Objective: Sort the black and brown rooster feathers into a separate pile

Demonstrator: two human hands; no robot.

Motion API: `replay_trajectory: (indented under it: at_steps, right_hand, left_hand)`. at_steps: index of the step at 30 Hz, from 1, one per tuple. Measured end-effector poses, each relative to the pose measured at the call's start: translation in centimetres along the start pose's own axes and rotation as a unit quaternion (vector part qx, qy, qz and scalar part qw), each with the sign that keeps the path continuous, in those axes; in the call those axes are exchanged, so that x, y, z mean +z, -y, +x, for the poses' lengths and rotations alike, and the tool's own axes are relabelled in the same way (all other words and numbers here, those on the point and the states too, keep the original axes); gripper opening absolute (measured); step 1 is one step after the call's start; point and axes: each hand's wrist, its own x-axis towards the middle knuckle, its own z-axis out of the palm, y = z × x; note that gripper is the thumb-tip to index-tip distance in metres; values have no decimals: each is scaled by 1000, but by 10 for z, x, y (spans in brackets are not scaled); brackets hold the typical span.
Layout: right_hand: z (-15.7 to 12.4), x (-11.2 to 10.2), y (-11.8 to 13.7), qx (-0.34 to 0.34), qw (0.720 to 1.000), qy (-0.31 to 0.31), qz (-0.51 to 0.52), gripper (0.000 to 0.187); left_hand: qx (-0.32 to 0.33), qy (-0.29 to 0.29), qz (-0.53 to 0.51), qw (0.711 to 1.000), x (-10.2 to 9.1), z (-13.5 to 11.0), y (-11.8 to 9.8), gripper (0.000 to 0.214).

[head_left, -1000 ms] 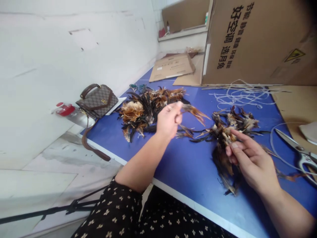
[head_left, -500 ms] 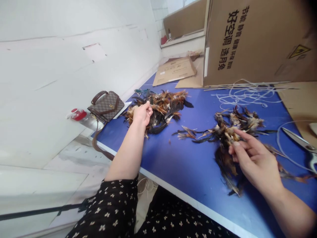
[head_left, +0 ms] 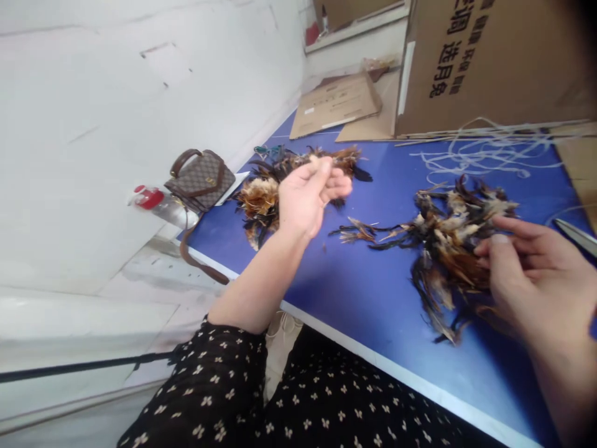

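Observation:
My left hand [head_left: 311, 194] is over the left pile of brown, black and tan feathers [head_left: 259, 199]. Its thumb and forefinger are pressed together at the tips, while the other fingers curl loosely. Whatever is in that pinch, if anything, is too blurred to make out. At the right, my right hand [head_left: 536, 261] hovers by the edge of a second feather bunch [head_left: 452, 242], thumb and forefinger a little apart. No held thing shows between them. Several feathers trail from this bunch to the left and toward the table's front edge.
Scissors [head_left: 576, 236] lie at the right, partly hidden by my right hand. White plastic strapping [head_left: 485, 152] is tangled before a large cardboard box [head_left: 494, 74]. Flat cardboard [head_left: 333, 106] lies at the back of the blue table [head_left: 354, 298]. A handbag [head_left: 200, 177] and bottle [head_left: 163, 205] sit left.
My left hand has lifted and moved right across the left feather pile. My right hand has shifted right, from the middle of its feather bunch to the edge. The camera view has tilted down slightly.

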Motion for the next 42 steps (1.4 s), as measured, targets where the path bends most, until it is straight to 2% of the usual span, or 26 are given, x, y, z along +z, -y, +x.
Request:
replay_trajectory:
  at_steps: [2, 5, 8, 10, 15, 19, 21, 23, 25, 27, 30, 34, 38, 42]
  right_hand:
    - [3, -1, -3, -30, 999, -4, -42, 40]
    - [7, -2, -11, -113, 984, 28, -134, 31]
    - [10, -2, -19, -193, 958, 90, -194, 30]
    - [12, -2, -27, -216, 940, 118, -236, 31]
    - [18, 1, -49, -253, 907, 152, -301, 29]
    - [20, 1, -46, -256, 922, 135, -258, 24]
    - [18, 0, -37, -242, 941, 105, -211, 23]
    - [12, -1, -26, -199, 964, 77, -160, 21]
    - [6, 0, -16, -104, 988, 74, -85, 22]
    - [0, 2, -11, 15, 995, 93, 42, 30]
    - [-3, 7, -6, 125, 955, 148, 223, 43]
    - [-2, 11, 2, 170, 910, 209, 315, 43]
    - [-3, 12, 5, 186, 893, 279, 301, 38]
    - [-6, 15, -1, 180, 900, 311, 248, 46]
  left_hand:
    - [-72, 74, -11, 995, 19, -25, 18, 39]
    - [-179, 182, -29, 966, 39, -55, 53, 47]
    - [-230, 227, -45, 945, 49, -72, 84, 51]
    - [-231, 230, -49, 944, 52, -76, 100, 53]
    - [-185, 174, -32, 967, 47, -78, 130, 55]
    - [-175, 174, -22, 969, 35, -77, 137, 52]
    - [-169, 181, -25, 969, 30, -75, 137, 50]
    - [-162, 185, -34, 969, 28, -74, 137, 49]
    - [-166, 195, -40, 966, 28, -73, 138, 50]
    - [-174, 207, -43, 962, 29, -74, 139, 51]
    - [-180, 223, -44, 957, 31, -76, 140, 52]
    - [-194, 232, -38, 952, 32, -78, 141, 54]
    - [-208, 239, -45, 947, 31, -77, 141, 57]
    - [-222, 276, -45, 934, 30, -77, 140, 57]
